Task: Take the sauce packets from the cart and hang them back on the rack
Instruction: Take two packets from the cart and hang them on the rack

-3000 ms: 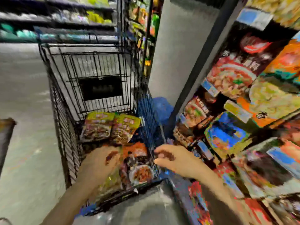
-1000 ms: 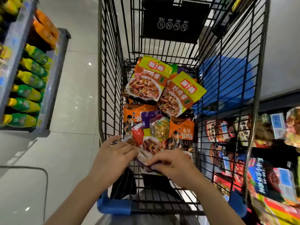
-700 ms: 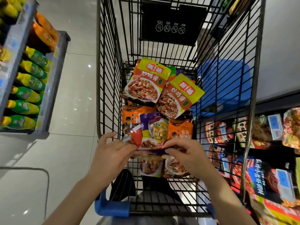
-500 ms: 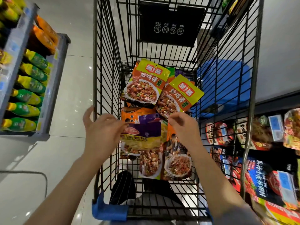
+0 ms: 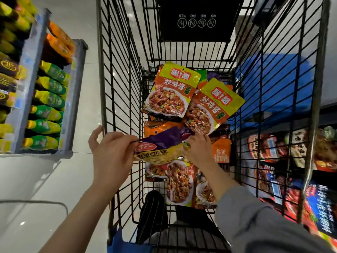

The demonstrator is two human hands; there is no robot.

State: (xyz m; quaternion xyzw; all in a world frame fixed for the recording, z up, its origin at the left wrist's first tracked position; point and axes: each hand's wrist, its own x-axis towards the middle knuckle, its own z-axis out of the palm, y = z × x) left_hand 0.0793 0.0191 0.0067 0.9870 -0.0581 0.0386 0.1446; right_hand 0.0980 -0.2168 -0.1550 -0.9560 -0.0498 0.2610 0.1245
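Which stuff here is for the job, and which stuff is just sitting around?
For the job:
- purple and yellow packet, pinched by the left hand and right hand
- two yellow-topped packets and the other packets in the cart
- rack of hanging packets at right

Just sitting around:
- green and yellow bottles on the left shelf
- black sign on the cart

Black wire cart [image 5: 120, 92]: holds sauce packets [image 5: 179, 181] piled on its floor; two yellow-topped packets [image 5: 169, 94] beyond the pile, toward the cart's far end; orange packets [image 5: 220, 150], possibly several, underneath.
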